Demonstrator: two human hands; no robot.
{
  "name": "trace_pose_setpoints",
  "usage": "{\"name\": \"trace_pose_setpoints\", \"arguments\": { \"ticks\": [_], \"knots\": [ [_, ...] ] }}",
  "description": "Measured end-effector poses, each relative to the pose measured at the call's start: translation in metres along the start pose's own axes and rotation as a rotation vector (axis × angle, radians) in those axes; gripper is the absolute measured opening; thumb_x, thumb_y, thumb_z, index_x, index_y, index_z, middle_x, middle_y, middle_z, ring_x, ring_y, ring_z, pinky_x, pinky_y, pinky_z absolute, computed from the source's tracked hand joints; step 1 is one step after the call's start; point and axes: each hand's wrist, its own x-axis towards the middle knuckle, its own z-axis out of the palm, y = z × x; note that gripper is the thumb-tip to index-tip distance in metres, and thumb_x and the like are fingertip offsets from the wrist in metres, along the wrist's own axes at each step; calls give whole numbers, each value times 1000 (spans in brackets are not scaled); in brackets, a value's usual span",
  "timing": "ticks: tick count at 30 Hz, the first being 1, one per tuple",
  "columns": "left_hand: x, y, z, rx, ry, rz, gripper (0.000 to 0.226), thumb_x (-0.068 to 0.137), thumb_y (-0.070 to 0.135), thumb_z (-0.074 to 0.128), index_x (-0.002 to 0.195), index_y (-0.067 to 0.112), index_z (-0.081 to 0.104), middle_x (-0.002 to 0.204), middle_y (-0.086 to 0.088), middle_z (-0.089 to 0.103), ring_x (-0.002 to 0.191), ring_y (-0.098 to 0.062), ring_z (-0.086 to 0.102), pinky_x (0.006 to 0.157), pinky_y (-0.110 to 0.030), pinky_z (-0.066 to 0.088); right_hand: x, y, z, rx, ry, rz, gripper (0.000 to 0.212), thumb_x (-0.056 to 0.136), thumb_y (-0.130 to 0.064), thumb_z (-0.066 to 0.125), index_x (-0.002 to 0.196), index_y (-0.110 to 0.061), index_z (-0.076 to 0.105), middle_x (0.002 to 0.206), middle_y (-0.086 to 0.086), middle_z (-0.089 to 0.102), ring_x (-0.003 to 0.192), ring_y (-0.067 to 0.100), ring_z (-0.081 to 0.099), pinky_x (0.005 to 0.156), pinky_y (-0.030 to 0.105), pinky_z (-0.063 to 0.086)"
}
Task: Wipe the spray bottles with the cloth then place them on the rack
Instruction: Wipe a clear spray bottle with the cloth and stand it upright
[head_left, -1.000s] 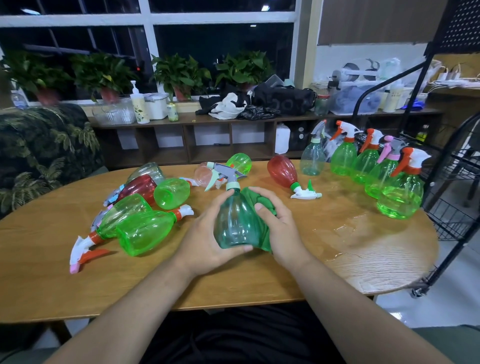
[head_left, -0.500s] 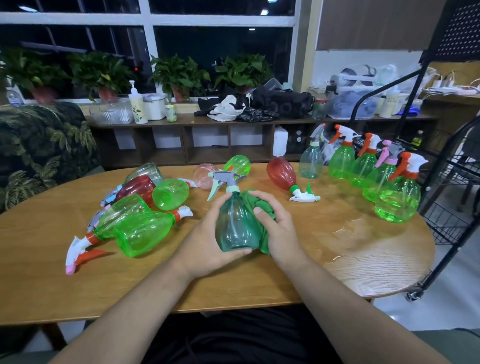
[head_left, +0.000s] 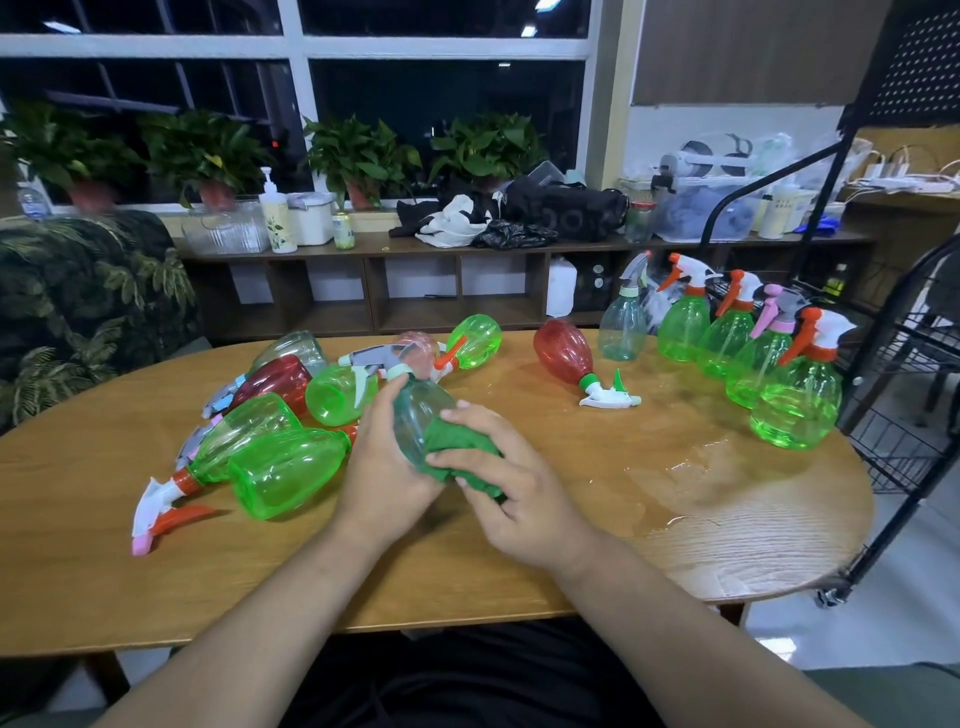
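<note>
Your left hand (head_left: 387, 473) is wrapped round the teal spray bottle (head_left: 422, 415) at mid-frame. The bottle is tilted, w/ its grey trigger head pointing upper left. Your right hand (head_left: 519, 499) pinches the green cloth (head_left: 457, 448) against the bottle's side, thumb & fingers bunched on it. Can't tell if the bottle touches the worktop (head_left: 156, 597).

Left of centre: pile of bottles (head_left: 280, 467) lying down, green & red. Right of centre: a red bottle (head_left: 563, 351) on its side, head toward lower right. Right edge: row of upright bottles (head_left: 727, 338) just beside the black wire rack (head_left: 904, 364). Wet patch (head_left: 691, 467) on the wood, lower right.
</note>
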Motion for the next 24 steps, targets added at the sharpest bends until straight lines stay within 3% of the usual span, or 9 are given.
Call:
{"name": "trace_pose_setpoints", "arguments": {
  "ticks": [4, 10, 15, 21, 24],
  "knots": [
    [-1, -2, -1, -33, -9, -5, 105, 60, 47, 89, 153, 34, 42, 147, 10, 52, 134, -10, 56, 112, -41, 51, 0, -2, -5, 79, 50, 86, 34, 98, 12, 62, 124, -5, 76, 153, 13, 52, 149, 30, 48, 122, 47, 41],
    [-2, -3, -2, -52, -121, 20, 110, 65, 53, 100, 156, 39, 40, 162, 5, 46, 151, -18, 44, 122, -51, 41, 0, 2, -11, 236, 162, 287, 32, 105, -5, 58, 133, -12, 71, 148, 5, 57, 145, 25, 51, 122, 45, 41],
    [-8, 9, -3, -42, -275, 108, 113, 66, 45, 101, 159, 33, 39, 162, 34, 36, 151, -3, 41, 124, -37, 38, 4, 6, -14, 545, 272, 464, 34, 103, -10, 56, 131, -21, 71, 137, 9, 65, 133, 30, 61, 116, 63, 44],
    [-12, 22, -3, 8, -359, 125, 113, 68, 53, 95, 160, 45, 29, 148, 39, 50, 135, 8, 54, 110, -12, 41, 14, 1, -25, 952, 354, 691, 35, 107, 1, 47, 128, -15, 70, 125, 12, 74, 110, 30, 71, 92, 45, 62],
    [-11, 20, -2, 19, -378, 127, 112, 72, 56, 93, 161, 46, 26, 152, 33, 49, 140, 4, 51, 114, -17, 40, 15, 2, -27, 992, 352, 728, 35, 105, 2, 47, 130, -11, 69, 125, 17, 73, 108, 32, 71, 88, 44, 62]
  ]
}}
